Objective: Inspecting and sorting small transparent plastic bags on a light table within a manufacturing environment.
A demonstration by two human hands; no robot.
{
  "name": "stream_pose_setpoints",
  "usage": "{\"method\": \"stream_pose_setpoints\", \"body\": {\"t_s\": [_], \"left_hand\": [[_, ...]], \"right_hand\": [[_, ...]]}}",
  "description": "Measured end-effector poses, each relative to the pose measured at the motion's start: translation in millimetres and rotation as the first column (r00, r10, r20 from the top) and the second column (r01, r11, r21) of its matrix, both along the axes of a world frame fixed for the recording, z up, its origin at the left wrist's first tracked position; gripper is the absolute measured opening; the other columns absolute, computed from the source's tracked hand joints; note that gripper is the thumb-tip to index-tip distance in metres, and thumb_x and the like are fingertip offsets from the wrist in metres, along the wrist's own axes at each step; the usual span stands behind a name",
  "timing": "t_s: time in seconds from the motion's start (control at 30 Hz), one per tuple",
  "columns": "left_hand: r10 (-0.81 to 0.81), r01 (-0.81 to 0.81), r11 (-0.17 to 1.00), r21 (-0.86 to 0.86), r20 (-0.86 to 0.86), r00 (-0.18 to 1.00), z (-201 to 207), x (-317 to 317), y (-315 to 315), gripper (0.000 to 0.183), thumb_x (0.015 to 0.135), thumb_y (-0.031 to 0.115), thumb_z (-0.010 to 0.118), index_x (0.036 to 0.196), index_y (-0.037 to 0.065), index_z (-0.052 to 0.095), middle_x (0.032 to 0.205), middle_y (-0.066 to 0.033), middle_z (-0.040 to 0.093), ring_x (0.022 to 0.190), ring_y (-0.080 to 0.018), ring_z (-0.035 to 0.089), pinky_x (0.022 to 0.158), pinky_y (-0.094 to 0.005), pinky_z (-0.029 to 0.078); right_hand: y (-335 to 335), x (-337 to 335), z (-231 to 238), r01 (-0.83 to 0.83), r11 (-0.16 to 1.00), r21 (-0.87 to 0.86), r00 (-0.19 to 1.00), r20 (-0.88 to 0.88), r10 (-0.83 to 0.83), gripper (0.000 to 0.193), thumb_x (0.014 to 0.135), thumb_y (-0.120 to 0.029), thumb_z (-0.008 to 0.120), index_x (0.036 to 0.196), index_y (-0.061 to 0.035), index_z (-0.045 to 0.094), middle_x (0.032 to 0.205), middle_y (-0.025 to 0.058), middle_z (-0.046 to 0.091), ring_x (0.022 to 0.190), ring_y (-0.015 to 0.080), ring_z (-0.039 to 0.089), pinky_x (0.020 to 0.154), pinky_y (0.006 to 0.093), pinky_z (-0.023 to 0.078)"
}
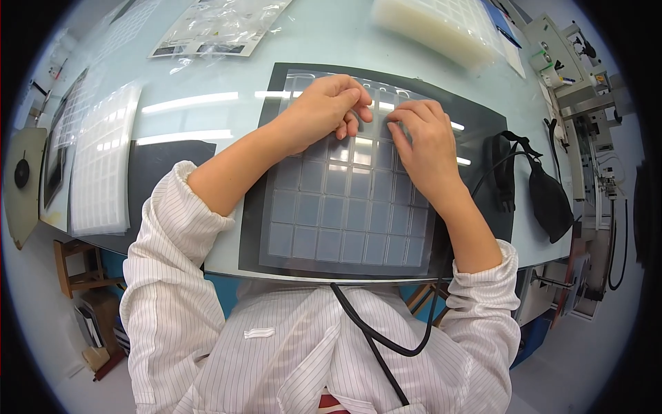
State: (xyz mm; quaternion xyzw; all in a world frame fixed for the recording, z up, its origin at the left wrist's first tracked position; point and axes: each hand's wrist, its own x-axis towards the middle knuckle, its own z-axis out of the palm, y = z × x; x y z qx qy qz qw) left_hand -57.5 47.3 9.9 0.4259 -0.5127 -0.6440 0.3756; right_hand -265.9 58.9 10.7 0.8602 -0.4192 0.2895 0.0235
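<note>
Pale, glossy surface (183,83) under bright reflected light. At the far left, a crumpled clear plastic bag (214,27); at the far right, a thick stack of translucent trays (438,31), with a slim dark pen (509,34) just to its right. Along the left, a second tray stack (103,165), just beside a dark sheet (169,169). To the right, near the edge, a black strap (507,162) and a black pouch (552,203), well apart from the fingers. Looped across the striped shirt (269,366) at the near side, a black cable (358,321). Beyond the near left edge, a wooden stool (79,276).

In the middle, flat on a large black mat (479,141), a clear compartment tray (338,207), divided into rows of small rectangular cells. Lies beneath both hands and extends toward the near side; near rows in plain sight, far rows partly covered.

Left hand (338,103) over the far left part of the tray, fingers loosely curled, thumb near the index finger. Right hand (420,138) over the far right part, fingers bent, thumb and fingertips pointing left. Only a narrow gap between the two. Cannot tell, for either hand, between a light pinch on something thin and clear and bare fingers; cannot tell about contact with the tray either.
</note>
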Motion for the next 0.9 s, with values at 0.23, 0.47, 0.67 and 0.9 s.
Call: {"method": "stream_pose_setpoints", "body": {"t_s": [0.23, 0.47, 0.67, 0.9], "left_hand": [[0.000, 0.001, 0.999, 0.042, -0.025, 1.000, -1.0, 0.9, -0.5, 0.022, 0.103, 0.020, 0.043, 0.106, 0.004, 0.059, 0.078, 0.0033, 0.051, 0.062, -0.0042, 0.044, 0.053, -0.0186, 0.035], [-0.018, 0.019, 0.999, 0.039, -0.034, 0.999, 1.9, 1.7, 0.6, 0.022, 0.101, 0.023, 0.050, 0.107, 0.004, 0.059, 0.077, 0.0041, 0.048, 0.061, -0.0038, 0.040, 0.053, -0.0183, 0.032], [-0.012, 0.047, 0.978, -0.202, 0.168, 0.986, 3.7, -6.4, 8.0, 0.025, 0.098, 0.029, 0.059, 0.105, 0.005, 0.059, 0.077, 0.0032, 0.049, 0.064, -0.0047, 0.042, 0.054, -0.0192, 0.033], [-0.131, 0.133, 0.991, 0.029, -0.064, 0.989, 6.9, -9.0, 14.7, 0.024, 0.102, 0.025, 0.052, 0.101, 0.002, 0.058, 0.078, -0.0008, 0.056, 0.065, -0.0069, 0.050, 0.056, -0.0209, 0.040]], "right_hand": [[-0.1, 2.1, -2.6, -0.007, 1.000, -0.023, 1.000, 0.001, 0.007, 0.010, 0.077, -0.005, 0.073, 0.085, -0.0053, 0.067, 0.096, 0.0050, 0.066, 0.098, 0.0258, 0.058, 0.086, 0.0377, 0.045], [0.3, 3.5, -0.4, 0.025, 0.999, -0.042, 0.999, 0.021, -0.024, 0.015, 0.076, -0.005, 0.073, 0.088, -0.0049, 0.065, 0.099, 0.0074, 0.064, 0.100, 0.0269, 0.057, 0.085, 0.0379, 0.044], [3.4, 2.8, 19.6, -0.062, 0.998, 0.025, 0.991, 0.118, 0.058, 0.012, 0.078, -0.003, 0.070, 0.089, -0.0041, 0.064, 0.098, 0.0073, 0.063, 0.099, 0.0269, 0.056, 0.084, 0.0370, 0.044], [0.7, -21.1, 7.4, 0.025, 0.990, 0.142, 0.988, 0.150, -0.046, 0.012, 0.079, -0.005, 0.069, 0.091, -0.0042, 0.067, 0.098, 0.0071, 0.064, 0.098, 0.0261, 0.058, 0.083, 0.0369, 0.044]]}}
